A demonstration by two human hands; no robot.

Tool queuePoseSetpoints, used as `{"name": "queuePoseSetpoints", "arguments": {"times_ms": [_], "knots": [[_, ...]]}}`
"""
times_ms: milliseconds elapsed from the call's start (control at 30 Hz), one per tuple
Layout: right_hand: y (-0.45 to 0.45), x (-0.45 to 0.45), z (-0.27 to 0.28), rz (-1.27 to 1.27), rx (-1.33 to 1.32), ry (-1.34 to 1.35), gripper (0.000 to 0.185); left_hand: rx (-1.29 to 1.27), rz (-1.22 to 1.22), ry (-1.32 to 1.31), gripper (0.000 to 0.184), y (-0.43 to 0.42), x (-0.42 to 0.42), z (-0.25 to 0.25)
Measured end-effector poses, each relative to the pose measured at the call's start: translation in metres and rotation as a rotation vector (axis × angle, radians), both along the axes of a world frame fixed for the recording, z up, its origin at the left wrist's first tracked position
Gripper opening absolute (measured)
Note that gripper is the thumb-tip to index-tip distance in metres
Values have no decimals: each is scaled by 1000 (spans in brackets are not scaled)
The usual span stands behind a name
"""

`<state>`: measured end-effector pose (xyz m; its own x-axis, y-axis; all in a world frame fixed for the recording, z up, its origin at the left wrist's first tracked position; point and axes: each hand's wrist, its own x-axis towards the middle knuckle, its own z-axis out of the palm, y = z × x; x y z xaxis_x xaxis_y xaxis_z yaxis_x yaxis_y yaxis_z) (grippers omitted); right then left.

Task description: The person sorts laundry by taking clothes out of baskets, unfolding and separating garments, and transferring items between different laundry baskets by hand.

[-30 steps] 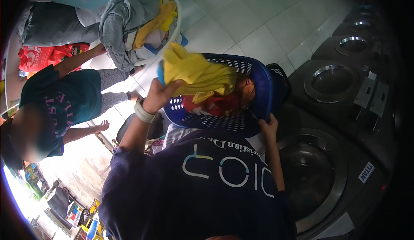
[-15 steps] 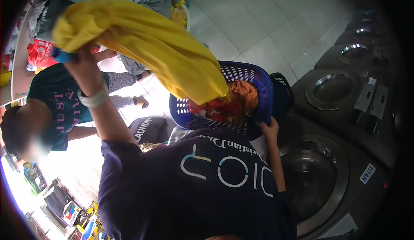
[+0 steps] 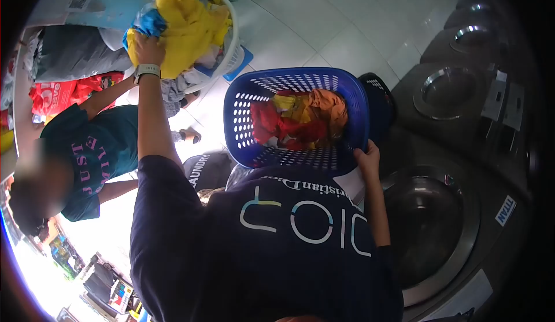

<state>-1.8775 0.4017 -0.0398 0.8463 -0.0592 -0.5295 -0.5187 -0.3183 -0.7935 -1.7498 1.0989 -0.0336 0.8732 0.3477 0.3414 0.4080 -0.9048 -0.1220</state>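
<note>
My left hand (image 3: 149, 51), with a pale watch at the wrist, is closed on a yellow garment (image 3: 191, 24) over a round white basket (image 3: 233, 35) heaped with clothes. A bright blue cloth (image 3: 150, 22) sits bunched against the same hand; whether the fingers hold it too, I cannot tell. My right hand (image 3: 368, 155) grips the near right corner of a blue perforated laundry basket (image 3: 359, 105). Inside that basket lie red clothes (image 3: 289, 130), an orange garment (image 3: 326, 111) and some yellow cloth.
Front-loading machines (image 3: 425, 229) line the right side. At left another person (image 3: 95, 148) in a teal shirt reaches toward the white basket. A dark laundry bag (image 3: 209, 170) lies near my body, and red bags (image 3: 72, 93) fill a shelf. Pale tiles (image 3: 289, 27) cover the floor.
My left hand has carried the yellow garment from above the blue basket up and away to the white basket, where it now hangs bunched. The right hand keeps its grip on the blue basket.
</note>
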Motion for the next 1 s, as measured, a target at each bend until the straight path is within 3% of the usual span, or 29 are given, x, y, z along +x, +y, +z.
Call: {"name": "queuePoseSetpoints", "arguments": {"times_ms": [67,133,233,300,367,433,467,500,533,567,633,667,733,767,833,867,900,967,1000], "knots": [[-6,-2,-7,-9,24,3,26,-120,18,149,54,13,-9,-38],[-10,-4,-11,-7,51,4,27,-188,-84,14,59,17,-13,-48],[-7,-2,-4,-11,59,10,27,-213,-36,-6,54,-18,-18,-11],[-5,0,-1,-2,38,72,28,-100,99,-23,43,-83,-19,22],[-3,-1,-2,-10,14,59,28,-54,-153,-518,31,-124,-19,21],[-1,0,-1,-14,-16,46,29,-255,-462,-210,20,-204,-31,8],[1,1,2,-26,0,51,29,-338,-651,-137,12,-232,-39,-22],[1,1,3,-39,15,56,29,-426,-803,141,10,-256,-53,-66],[0,0,2,-43,8,61,29,-490,-823,456,10,-297,-55,-54],[-1,-1,1,-37,1,74,30,-627,-1087,309,19,-312,-65,-103],[-4,-1,-2,-35,-16,85,31,-675,-1016,637,21,-359,-76,-138],[-5,-1,-2,-38,1,98,32,-682,-1024,632,21,-380,-76,-173],[-3,-1,-3,-40,9,109,33,-714,-727,1041,35,-414,-76,-253],[0,0,-1,-69,32,106,32,-718,-734,1038,35,-424,-78,-272],[5,1,0,-102,50,104,32,-1071,-529,601,28,-442,-87,-305],[6,1,1,-110,59,99,32,-1192,-289,793,40,-454,-92,-340],[6,1,0,-118,69,95,31,-1198,-291,797,40,-463,-90,-346],[3,4,-1,-119,53,106,31,-522,-867,880,62,-475,-98,-349],[1,0,0,-122,42,116,31,-525,-872,895,62,-471,-100,-323]]}}
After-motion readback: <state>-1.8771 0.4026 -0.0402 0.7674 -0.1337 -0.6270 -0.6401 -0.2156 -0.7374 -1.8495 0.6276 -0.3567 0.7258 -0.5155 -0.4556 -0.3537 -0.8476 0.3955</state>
